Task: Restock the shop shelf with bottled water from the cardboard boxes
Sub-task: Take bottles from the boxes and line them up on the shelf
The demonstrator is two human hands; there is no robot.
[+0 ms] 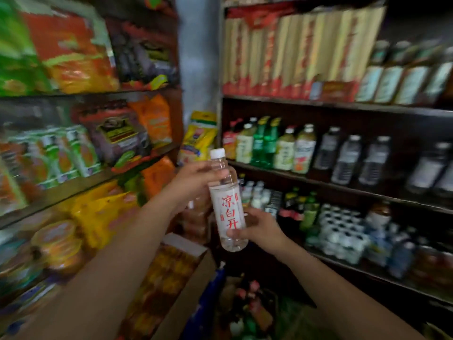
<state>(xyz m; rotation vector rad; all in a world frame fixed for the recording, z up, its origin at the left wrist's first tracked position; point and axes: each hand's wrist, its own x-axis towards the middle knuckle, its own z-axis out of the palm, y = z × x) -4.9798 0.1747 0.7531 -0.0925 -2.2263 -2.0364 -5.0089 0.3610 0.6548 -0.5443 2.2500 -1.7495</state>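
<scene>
A clear water bottle (226, 200) with a white cap and a white label in red characters stands upright in mid-air at the centre of the head view. My left hand (193, 179) grips its upper part just below the neck. My right hand (257, 227) holds its lower part from the right, thumb across the front. The dark shelf unit (343, 190) with rows of drink bottles stands just behind and to the right of the bottle.
Snack bags fill the shelves on the left (73, 148). An open cardboard box (176, 278) of packaged goods sits below my left forearm. Dark water bottles (350, 158) line the middle right shelf, small white bottles (340, 229) the shelf below. Loose goods lie on the floor (247, 305).
</scene>
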